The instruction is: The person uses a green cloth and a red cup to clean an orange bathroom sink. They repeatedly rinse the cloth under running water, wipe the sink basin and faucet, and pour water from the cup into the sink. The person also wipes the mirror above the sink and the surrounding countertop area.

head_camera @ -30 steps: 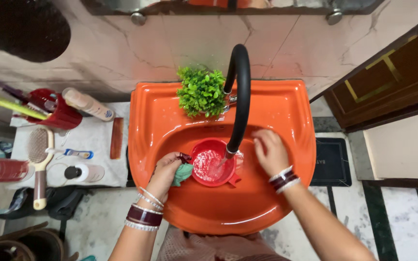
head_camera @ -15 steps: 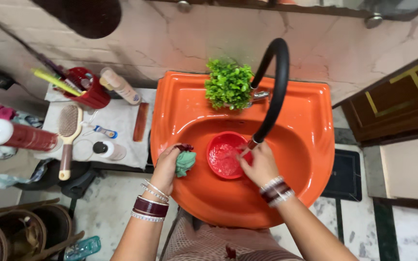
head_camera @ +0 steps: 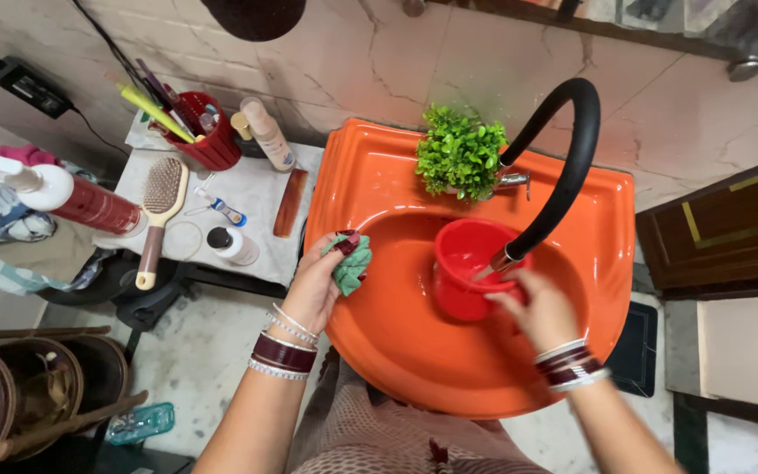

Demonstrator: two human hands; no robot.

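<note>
An orange wash basin (head_camera: pixel 396 342) fills the middle of the view. A red plastic mug (head_camera: pixel 465 268) is tilted inside it under the black bendy faucet (head_camera: pixel 563 175). My right hand (head_camera: pixel 537 309) grips the mug at its near side. My left hand (head_camera: pixel 318 285) is at the basin's left rim, closed on a crumpled green cloth (head_camera: pixel 353 266) and a small dark red thing. A small green plant (head_camera: pixel 460 156) stands on the basin's back ledge.
A white shelf (head_camera: pixel 252 206) left of the basin carries a red holder with brushes (head_camera: pixel 208 136), a hairbrush (head_camera: pixel 158 215), a brown comb (head_camera: pixel 289 202), bottles and a tube. A red spray can (head_camera: pixel 89 206) sits further left. A dark wooden door (head_camera: pixel 730 228) is at right.
My right hand went from the basin's side to the mug and tipped it up. My left hand rose to the rim with the cloth. The view shifted left.
</note>
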